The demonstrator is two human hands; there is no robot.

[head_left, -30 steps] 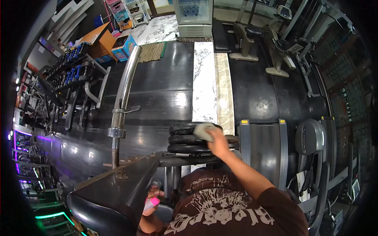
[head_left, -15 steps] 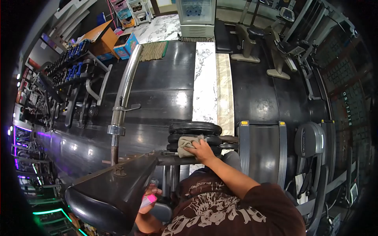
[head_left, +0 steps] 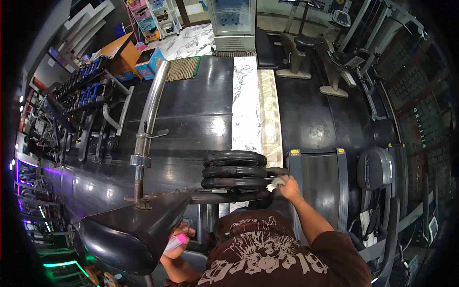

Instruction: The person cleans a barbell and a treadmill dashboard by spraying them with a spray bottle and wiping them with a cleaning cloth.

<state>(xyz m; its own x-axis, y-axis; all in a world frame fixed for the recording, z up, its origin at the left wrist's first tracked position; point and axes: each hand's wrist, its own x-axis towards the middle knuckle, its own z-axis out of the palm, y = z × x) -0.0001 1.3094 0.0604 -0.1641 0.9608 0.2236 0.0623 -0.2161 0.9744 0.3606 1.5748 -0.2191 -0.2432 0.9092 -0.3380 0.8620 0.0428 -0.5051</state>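
My right hand [head_left: 289, 187] is closed on a pale cloth [head_left: 276, 183], just right of the stacked black weight plates [head_left: 234, 171]. A black frame bar [head_left: 229, 196] runs below the plates. In my left hand [head_left: 178, 242], low and left of my torso, is a bottle with a pink part [head_left: 180, 238]; its far end is hard to make out. That hand is beside the black padded seat [head_left: 119, 244] of the machine. A chrome bar [head_left: 154, 98] rises from the machine on the left.
Treadmills [head_left: 318, 191] stand at the right. Exercise bikes [head_left: 295, 55] are farther back, near a glass-door fridge [head_left: 234, 24]. A dumbbell rack [head_left: 125, 110] stands at the left, by a wooden desk [head_left: 128, 56].
My right hand has moved right with the cloth, off the front of the weight plates to their right end. My left hand still holds the bottle in nearly the same place.
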